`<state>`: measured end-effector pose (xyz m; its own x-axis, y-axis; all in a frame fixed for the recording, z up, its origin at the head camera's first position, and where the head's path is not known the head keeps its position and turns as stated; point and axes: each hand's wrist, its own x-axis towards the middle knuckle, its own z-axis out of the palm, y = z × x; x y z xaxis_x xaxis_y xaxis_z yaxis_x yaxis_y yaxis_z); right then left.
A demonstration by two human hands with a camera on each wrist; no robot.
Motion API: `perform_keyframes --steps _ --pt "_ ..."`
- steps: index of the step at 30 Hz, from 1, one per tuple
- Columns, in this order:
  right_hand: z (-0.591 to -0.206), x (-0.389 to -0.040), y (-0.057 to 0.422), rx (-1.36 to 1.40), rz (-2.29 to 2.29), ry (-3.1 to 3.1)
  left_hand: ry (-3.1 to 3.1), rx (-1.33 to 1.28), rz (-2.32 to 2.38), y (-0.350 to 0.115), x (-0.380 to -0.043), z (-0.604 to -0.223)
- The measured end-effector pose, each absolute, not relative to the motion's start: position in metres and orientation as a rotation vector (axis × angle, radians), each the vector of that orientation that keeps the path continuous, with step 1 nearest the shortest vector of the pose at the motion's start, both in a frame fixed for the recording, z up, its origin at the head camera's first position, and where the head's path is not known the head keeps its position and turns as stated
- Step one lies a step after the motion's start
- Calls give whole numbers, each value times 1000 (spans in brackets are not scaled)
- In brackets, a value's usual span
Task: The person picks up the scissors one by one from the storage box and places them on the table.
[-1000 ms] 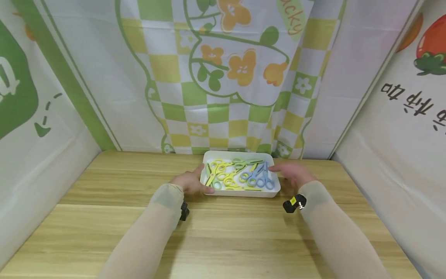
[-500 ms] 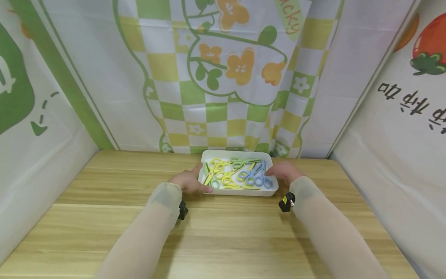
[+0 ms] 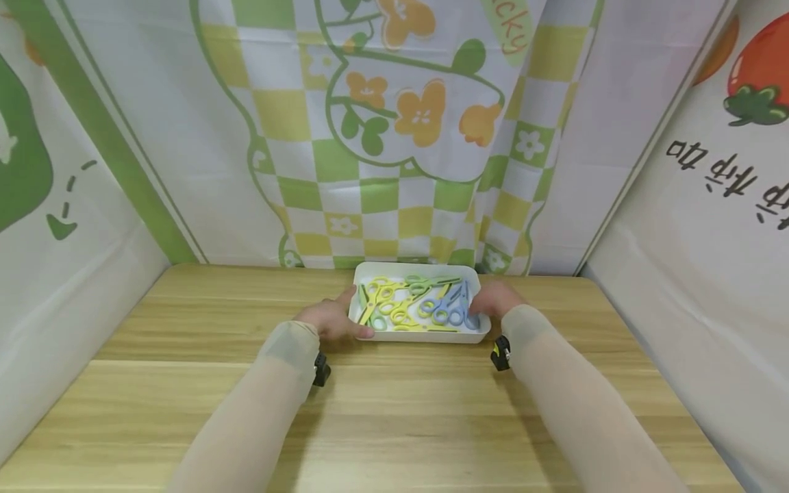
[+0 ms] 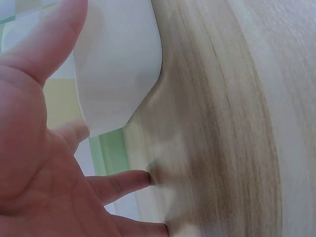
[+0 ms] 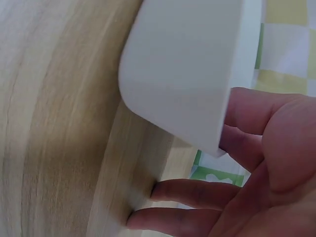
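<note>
A white tray [image 3: 425,337] stands at the back of the wooden table, holding several yellow scissors [image 3: 370,307], green scissors [image 3: 420,282] and blue scissors [image 3: 455,313]. My left hand [image 3: 329,320] rests at the tray's left end. In the left wrist view its thumb [image 4: 47,42] lies along the tray's side and two straight fingers touch the table. My right hand [image 3: 498,299] reaches over the right end wall to the blue scissors. Its thumb and forefinger tips are hidden behind that wall in the right wrist view; two other fingers [image 5: 197,193] stay outside, on the table.
A checkered curtain [image 3: 385,195] hangs right behind the tray. Printed white panels [image 3: 684,226] close off both sides. Bare wood of the tabletop [image 3: 407,424] stretches in front of the tray, between the forearms.
My right hand has moved from the tray's right rim leftward and down over the blue scissors. The left hand has kept its place at the left end. The view has shifted slightly.
</note>
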<state>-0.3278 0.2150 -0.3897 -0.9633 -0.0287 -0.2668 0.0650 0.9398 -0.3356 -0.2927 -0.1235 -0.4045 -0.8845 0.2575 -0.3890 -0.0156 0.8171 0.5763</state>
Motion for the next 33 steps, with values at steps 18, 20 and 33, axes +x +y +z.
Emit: perform_keyframes --steps 18,20,33 --pt "-400 -326 208 -61 -219 2916 2543 187 795 -127 -303 -414" --pt "-401 -327 209 -62 -201 2915 2544 195 798 -126 -299 -410" --pt "-393 -330 210 -77 -201 2812 2555 219 808 -124 -293 -403"
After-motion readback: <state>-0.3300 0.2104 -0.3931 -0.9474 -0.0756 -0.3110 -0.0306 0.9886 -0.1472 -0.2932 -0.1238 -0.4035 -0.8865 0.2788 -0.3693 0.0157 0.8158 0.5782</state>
